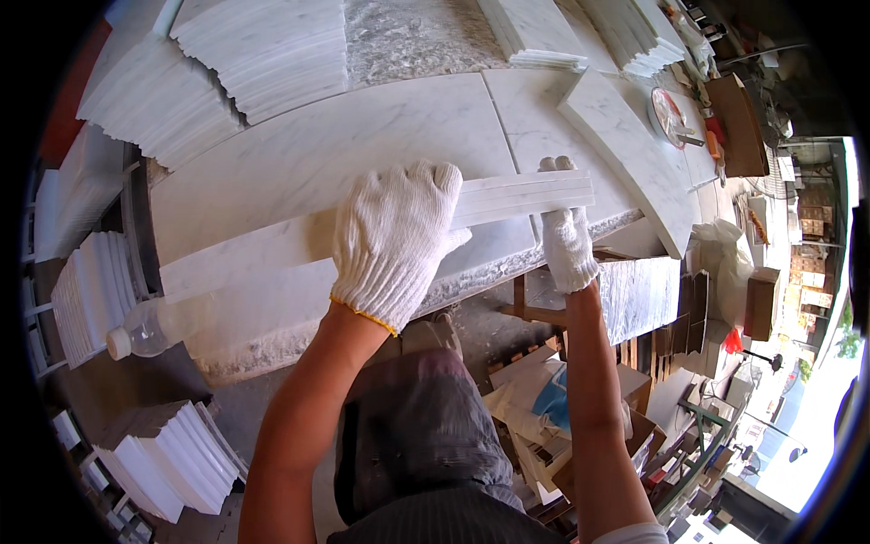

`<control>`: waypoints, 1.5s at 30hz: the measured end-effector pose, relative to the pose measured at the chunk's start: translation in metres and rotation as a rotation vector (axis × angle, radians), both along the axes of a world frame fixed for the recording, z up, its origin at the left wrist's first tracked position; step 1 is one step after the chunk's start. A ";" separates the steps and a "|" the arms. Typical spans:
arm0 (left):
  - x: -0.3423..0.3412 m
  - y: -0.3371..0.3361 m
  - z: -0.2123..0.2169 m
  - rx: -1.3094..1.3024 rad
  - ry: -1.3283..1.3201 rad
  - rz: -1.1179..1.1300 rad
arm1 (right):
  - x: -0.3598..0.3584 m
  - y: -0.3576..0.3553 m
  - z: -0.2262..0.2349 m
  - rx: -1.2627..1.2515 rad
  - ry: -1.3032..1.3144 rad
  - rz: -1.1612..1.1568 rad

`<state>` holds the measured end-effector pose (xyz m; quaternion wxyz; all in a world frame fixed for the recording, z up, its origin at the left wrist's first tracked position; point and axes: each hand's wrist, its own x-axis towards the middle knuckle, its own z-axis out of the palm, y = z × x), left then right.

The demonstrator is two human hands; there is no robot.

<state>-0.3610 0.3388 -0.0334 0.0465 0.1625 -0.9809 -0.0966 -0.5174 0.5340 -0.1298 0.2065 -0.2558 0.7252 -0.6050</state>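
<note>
Head view: a broad stone bench (408, 127) fills the upper half, its top pale with grey veins and crossed by a dark seam; the front edge is rough.
Far-side stacks: layered slabs (263, 54) at far left, edges stepped; a second group, the right-hand stacks (634, 36), sits at far right.
Lower-left pile: white panels (172, 462) set in close rows, below bench level.
Loose slab: one long flat piece (634, 159) lies aslant at the right, its near end reaching past the front edge.
Stone strips: a narrow white bundle (521, 195) with fine lines along it, held above the bench top near the front. A pale band runs on left of the glove; whether it is the same piece, I cannot tell.
Left hand: white knitted glove (394, 227), yellow cuff edge; grasping the bundle from above, knuckles away from the wearer, thumb toward the right.
Right hand: second glove (568, 240), closed around the bundle near its right end, fingertips showing past the far edge.
Bowl: red-rimmed vessel (669, 116), a tool resting in it, beyond the loose slab.
Bottle: clear plastic, white-capped container (149, 331) by the left front corner; support unclear.
</note>
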 end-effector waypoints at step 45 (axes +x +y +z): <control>0.000 0.006 0.018 -0.113 -0.003 -0.007 | -0.020 -0.004 0.064 0.079 -0.131 -0.156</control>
